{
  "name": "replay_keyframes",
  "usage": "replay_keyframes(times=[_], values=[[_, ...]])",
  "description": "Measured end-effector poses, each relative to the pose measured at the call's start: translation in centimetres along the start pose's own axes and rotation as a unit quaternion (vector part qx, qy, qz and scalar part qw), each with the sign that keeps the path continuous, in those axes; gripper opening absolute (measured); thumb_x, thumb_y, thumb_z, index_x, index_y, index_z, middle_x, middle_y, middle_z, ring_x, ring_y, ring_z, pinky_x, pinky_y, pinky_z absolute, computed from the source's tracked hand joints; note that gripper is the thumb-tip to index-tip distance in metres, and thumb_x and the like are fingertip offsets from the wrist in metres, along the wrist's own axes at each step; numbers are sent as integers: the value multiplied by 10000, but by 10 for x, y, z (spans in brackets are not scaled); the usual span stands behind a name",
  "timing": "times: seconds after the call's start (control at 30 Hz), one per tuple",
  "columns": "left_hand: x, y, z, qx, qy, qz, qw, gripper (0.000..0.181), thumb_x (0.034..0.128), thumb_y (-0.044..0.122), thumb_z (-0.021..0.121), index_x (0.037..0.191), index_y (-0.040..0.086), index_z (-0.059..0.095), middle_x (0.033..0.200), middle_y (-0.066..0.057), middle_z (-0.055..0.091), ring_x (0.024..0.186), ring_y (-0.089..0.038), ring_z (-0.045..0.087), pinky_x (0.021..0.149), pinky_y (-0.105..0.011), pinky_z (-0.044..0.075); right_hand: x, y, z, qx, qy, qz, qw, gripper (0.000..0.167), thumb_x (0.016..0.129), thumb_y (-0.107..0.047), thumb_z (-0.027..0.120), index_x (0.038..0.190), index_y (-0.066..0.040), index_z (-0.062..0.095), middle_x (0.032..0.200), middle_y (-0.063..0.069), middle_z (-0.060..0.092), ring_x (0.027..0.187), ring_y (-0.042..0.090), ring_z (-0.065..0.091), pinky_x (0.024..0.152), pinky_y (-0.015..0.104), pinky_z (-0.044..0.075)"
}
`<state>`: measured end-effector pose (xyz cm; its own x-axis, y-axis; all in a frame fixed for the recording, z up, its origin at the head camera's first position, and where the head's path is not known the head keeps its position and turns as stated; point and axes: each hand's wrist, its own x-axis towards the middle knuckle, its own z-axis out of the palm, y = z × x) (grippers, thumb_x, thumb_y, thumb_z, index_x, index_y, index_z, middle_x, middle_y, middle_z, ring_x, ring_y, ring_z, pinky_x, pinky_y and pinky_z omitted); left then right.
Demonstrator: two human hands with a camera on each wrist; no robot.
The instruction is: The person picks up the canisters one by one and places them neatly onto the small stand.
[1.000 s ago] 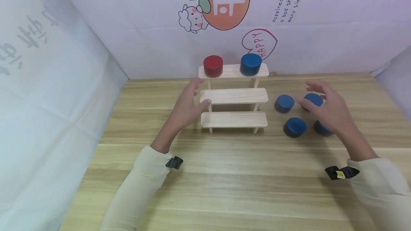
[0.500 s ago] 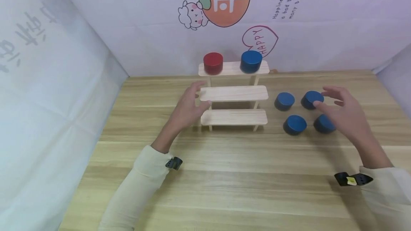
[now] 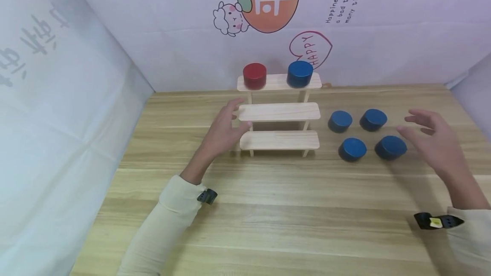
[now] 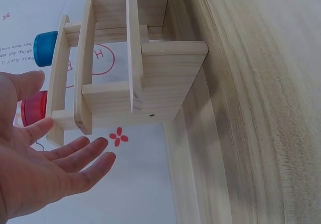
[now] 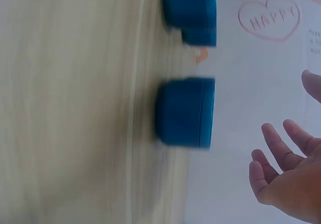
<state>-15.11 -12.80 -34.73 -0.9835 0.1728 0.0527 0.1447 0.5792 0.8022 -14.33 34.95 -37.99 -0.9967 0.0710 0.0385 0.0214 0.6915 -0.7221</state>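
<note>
Left hand [image 3: 221, 133]: beside the left end of the stepped stand [image 3: 280, 112], fingers apart and gripping nothing; whether a fingertip touches the wood, I cannot tell.
Right hand [image 3: 439, 142]: just right of the loose blue cylinders, fingers apart and loosely bent, holding nothing.
Loose blue cylinders: four on the worktop [image 3: 245, 216], right of the stand: rear left [image 3: 340, 121], rear right [image 3: 373, 119], front left [image 3: 352, 149], front right [image 3: 391, 147].
Top board: bears a red cylinder [image 3: 255, 76] at the left and another blue cylinder [image 3: 300, 74] at the right, well apart.
Risk at the stand: the left thumb and fingers lie so close that a nudge could shift it and topple the upper pair.
Risk at the blue group: a low sweep of the right hand could knock the front-right piece into its neighbours.
Cylinder surfaces: smooth, glossy and short, probably slippery; flat ends should resist tipping, though one on its side would roll.
Stand wood: pale, finely grained, three narrow boards with rounded corners.
Worktop finish: striped woodgrain with a soft sheen.
Cloth [image 3: 172, 50]: white, creased, printed.
</note>
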Motion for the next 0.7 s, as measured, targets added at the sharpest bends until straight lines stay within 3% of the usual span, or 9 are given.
replay_keyframes(times=[0.33, 0.5, 0.7], values=[[4, -5, 1, -75, 9, -93, 9999, 642, 966, 286, 660, 1537, 220, 374, 1480, -101, 439, 1258, -315, 504, 960, -500, 466, -5, 30, -12, -325, 162, 95, 9993, 712, 1010, -400, 570, 1577, -87, 273, 1507, 299, 370, 1450, 335, 276, 1178, 390, 202], [6, -10, 4, -54, 81, -53, 9999, 629, 969, 263, 651, 1535, 194, 385, 1468, -101, 453, 1250, -338, 520, 965, -497, 467, -8, 38, -15, -417, 50, 50, 9991, 704, 1017, -385, 562, 1562, -38, 285, 1458, 350, 396, 1375, 490, 318, 1171, 364, 213], [9, -14, 7, -30, 128, -42, 9999, 607, 972, 255, 648, 1521, 152, 409, 1443, -99, 480, 1245, -360, 524, 960, -496, 470, -13, 47, -15, -330, -282, 26, 9991, 741, 1009, -366, 589, 1579, -45, 239, 1452, 372, 383, 1316, 578, 319, 1173, 496, 186]])
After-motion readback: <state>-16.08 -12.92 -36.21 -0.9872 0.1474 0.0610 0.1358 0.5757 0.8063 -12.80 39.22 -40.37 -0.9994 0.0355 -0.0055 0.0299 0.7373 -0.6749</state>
